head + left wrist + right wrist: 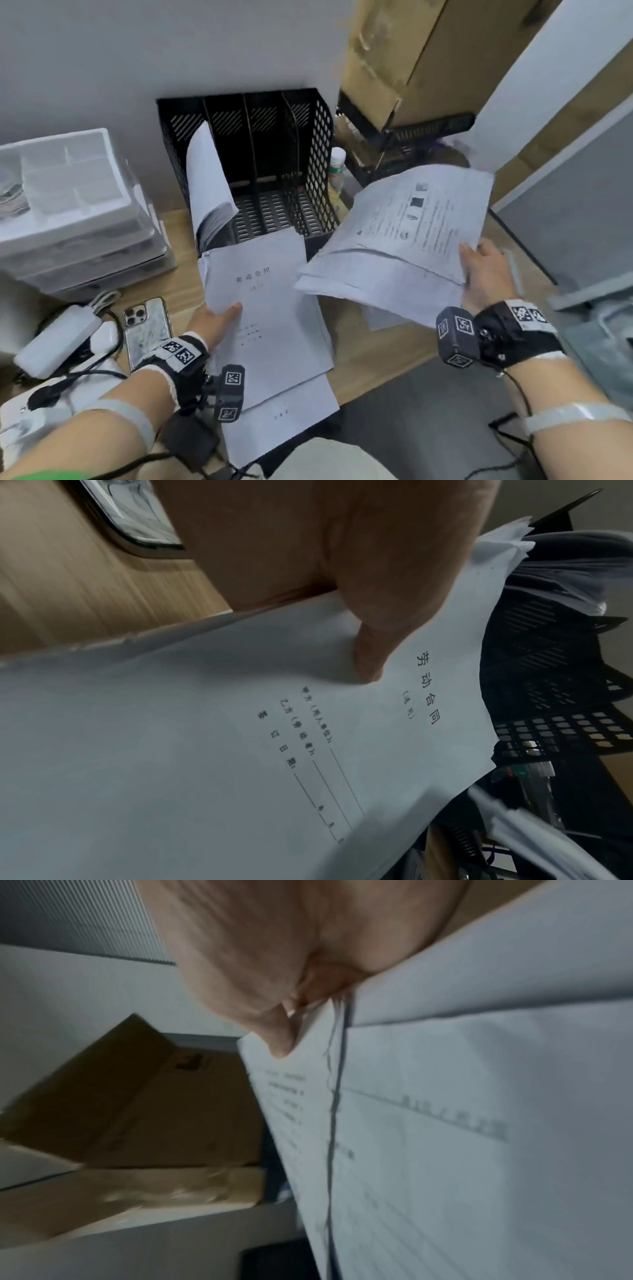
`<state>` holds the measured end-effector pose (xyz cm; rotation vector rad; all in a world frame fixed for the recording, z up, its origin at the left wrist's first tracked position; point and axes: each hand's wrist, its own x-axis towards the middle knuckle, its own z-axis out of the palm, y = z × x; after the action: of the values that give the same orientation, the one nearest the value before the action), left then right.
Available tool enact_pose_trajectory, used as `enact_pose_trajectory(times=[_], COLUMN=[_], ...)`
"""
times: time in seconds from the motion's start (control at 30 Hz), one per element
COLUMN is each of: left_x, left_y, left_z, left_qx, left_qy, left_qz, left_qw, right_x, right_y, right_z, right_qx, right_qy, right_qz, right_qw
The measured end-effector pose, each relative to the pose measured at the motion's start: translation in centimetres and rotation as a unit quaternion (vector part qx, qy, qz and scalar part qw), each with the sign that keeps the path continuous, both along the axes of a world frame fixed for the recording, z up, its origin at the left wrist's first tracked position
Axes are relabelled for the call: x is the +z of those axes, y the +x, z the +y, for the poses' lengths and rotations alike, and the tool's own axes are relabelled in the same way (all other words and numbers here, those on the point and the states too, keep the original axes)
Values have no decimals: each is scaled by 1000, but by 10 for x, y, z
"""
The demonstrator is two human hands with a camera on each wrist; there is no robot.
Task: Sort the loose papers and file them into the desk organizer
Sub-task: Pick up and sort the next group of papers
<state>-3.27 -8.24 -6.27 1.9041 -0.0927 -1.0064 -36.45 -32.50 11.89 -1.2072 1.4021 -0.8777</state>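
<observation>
A black mesh desk organizer [318,144] with several upright slots stands against the wall; a curled sheaf of paper [209,178] leans in its leftmost slot. My left hand [219,320] pinches the left edge of a white stack topped by a title page [270,308], thumb on top, as the left wrist view shows with the thumb [373,653] pressing the title page [240,750]. My right hand [486,270] grips a fanned bundle of printed sheets [404,240] raised above the desk right of the organizer; the right wrist view shows the thumb [277,1039] on those sheets [479,1123].
A clear plastic drawer unit [75,212] stands at the left. A phone [147,329], a white charger [58,342] and cables lie on the wooden desk [376,356]. Cardboard boxes [411,51] and a small bottle [337,168] sit right of the organizer.
</observation>
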Motion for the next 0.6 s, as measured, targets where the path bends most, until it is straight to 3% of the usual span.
enact_pose_trajectory(times=[0.1,0.23,0.5,0.6], left_x=[-14,-18,25,34], left_y=[6,5,-6,-11], left_z=[0,2,-5,-10], left_qx=[1,9,1,23], left_qy=[0,3,29,-10], left_qz=[-13,-28,-55,-42], left_qw=[1000,1000,998,999], right_x=[-64,-128,-167,-184], right_y=[-35,-57,-71,-77], right_z=[4,32,52,50], right_qx=[-70,10,92,135], right_qy=[74,207,351,359], right_qz=[119,297,332,283], right_qw=[988,932,871,879])
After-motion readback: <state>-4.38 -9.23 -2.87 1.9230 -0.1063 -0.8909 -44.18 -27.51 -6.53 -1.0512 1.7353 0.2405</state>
